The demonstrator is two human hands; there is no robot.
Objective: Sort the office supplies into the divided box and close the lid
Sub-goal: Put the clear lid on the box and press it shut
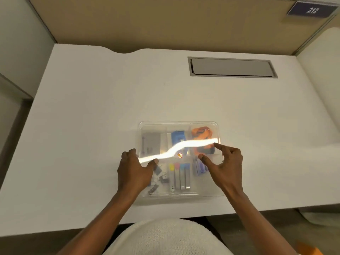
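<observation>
A clear divided box (179, 124) sits on the white desk near its front edge, with its transparent lid (211, 173) lying over it and catching a bright streak of light. Through the lid I see a blue stapler (177, 137), an orange item (201, 134), coloured markers (181, 173), black binder clips (161, 178), a grey block (151, 141) and blue pieces (199, 168). My left hand (134, 170) rests on the lid's left side, thumb on top. My right hand (225, 162) hovers over the right side, fingers spread, fingertips at the lid.
The white desk (110, 107) has a grey cable hatch (232, 68) set in at the back right. Beige partition panels stand behind and to both sides, with a number sign (311, 10) at the top right. My lap in white knit lies below the desk edge.
</observation>
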